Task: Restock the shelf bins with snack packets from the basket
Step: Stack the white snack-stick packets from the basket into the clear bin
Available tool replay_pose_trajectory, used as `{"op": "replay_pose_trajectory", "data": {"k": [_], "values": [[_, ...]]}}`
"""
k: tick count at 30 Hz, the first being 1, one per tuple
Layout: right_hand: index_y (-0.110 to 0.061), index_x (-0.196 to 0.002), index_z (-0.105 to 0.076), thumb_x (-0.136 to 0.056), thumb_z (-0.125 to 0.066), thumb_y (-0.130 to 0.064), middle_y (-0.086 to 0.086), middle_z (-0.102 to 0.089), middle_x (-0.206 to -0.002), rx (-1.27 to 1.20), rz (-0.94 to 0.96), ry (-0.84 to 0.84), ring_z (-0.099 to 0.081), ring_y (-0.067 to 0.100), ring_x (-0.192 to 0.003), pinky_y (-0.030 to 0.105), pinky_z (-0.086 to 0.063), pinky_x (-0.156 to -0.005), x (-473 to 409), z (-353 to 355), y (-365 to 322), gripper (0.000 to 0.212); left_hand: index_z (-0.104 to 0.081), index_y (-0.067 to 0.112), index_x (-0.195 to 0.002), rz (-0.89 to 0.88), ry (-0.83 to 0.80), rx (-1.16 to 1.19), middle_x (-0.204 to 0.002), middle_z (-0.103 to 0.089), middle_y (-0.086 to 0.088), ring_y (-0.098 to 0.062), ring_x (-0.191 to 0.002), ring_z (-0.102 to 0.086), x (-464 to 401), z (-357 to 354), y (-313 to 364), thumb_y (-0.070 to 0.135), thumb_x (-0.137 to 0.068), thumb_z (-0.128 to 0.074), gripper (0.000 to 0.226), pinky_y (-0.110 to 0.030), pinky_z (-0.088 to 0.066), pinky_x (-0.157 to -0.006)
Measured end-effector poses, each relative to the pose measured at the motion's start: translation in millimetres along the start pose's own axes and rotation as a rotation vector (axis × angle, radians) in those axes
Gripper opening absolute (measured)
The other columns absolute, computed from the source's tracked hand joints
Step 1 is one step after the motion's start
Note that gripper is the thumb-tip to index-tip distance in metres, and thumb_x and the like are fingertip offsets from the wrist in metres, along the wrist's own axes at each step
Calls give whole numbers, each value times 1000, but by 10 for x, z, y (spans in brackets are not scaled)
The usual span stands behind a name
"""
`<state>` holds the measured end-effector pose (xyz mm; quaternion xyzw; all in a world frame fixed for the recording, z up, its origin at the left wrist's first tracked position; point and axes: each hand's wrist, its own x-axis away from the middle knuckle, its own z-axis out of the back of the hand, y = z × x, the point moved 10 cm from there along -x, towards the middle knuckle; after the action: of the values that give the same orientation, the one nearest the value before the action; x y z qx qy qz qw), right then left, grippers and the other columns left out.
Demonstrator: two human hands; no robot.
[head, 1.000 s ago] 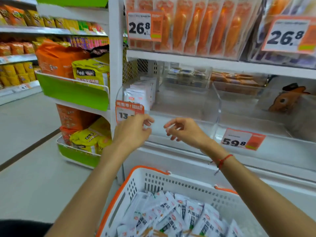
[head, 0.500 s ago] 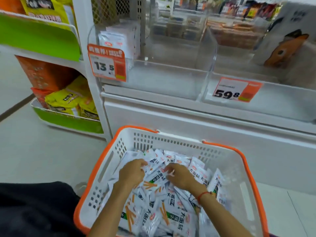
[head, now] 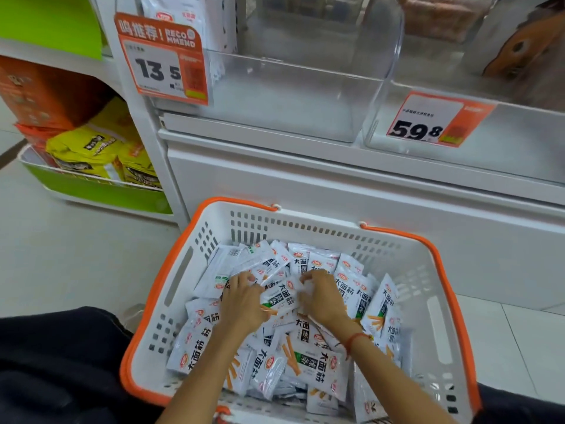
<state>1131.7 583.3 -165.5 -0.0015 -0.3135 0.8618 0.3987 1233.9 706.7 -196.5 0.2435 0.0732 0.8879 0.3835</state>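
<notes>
One basket [head: 428,270], two clear bins [head: 290,96], two price tags [head: 162,59], two hands [head: 244,304].

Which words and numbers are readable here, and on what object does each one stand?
"RECOMMEND" and "13 5": left price tag on the clear bin.
"59 8": right price tag.
"大面筋": snack packets in the basket.
Small print, codes and yellow bags: too blurred.

Basket [head: 180,280]: white perforated plastic with an orange rim, standing on the floor directly below the clear bin [head: 293,96]. Snack packets [head: 318,365]: white pouches with black characters and orange stick graphics, heaped loosely inside the basket at mixed angles. Clear bin: transparent, on the shelf above the basket, holding a few upright packets [head: 177,13] (rear left corner only).
</notes>
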Motion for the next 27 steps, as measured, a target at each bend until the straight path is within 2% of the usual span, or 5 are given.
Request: {"op": "replay_pose_trajectory", "data": {"k": [4, 11, 16, 22, 27], "values": [[-5, -119, -52, -85, -50, -2, 13, -47, -127, -63, -283, 236, -51, 30, -112, 36, -47, -87, 40, 541, 525, 34, -58, 23, -123, -23, 100, 72, -136, -37, 4, -16, -127, -30, 27, 121, 53, 41, -92, -53, 36, -27, -32, -102], [0, -121, -46, -87, -59, -47, 9, -59, -109, 127, -415, -115, -60, 26, -94, 29, -47, -76, 121, 242, 761, 60, -52, 21, -98, 25, 316, 455, -95, -58, 11, -13, -84, -57, 123, 375, 54, 18, -96, -51, 3, -28, -46, -64], [-5, -123, -33, -87, -60, -11, 7, -55, -88, -65, -355, -120, -54, 19, -70, 32, -45, -60, 36, 144, 562, 45, -52, 13, -121, 177, 267, 578, -120, -59, 6, -6, -73, -53, 99, 270, -155, 12, -97, -46, 25, -23, -37, -56], [-3, -129, -41, -90, -61, -3, 9, -61, -74, -1007, -459, -256, -58, 17, -64, 24, -48, -55, 84, -59, 218, 45, -60, 9, -122, 277, 29, 1287, -100, -67, -5, -18, -86, -62, 116, 54, -52, 0, -97, -41, 33, -34, -52, -80], [-5, -123, -48, -89, -64, -13, 17, -60, -93, -803, -337, -168, -56, 24, -60, 35, -52, -62, 95, -1, -46, 39, -54, 18, -122, 371, -151, 1504, -115, -65, -15, -24, -88, -64, 96, -177, 38, 5, -99, -43, 29, -34, -53, -70]]}}
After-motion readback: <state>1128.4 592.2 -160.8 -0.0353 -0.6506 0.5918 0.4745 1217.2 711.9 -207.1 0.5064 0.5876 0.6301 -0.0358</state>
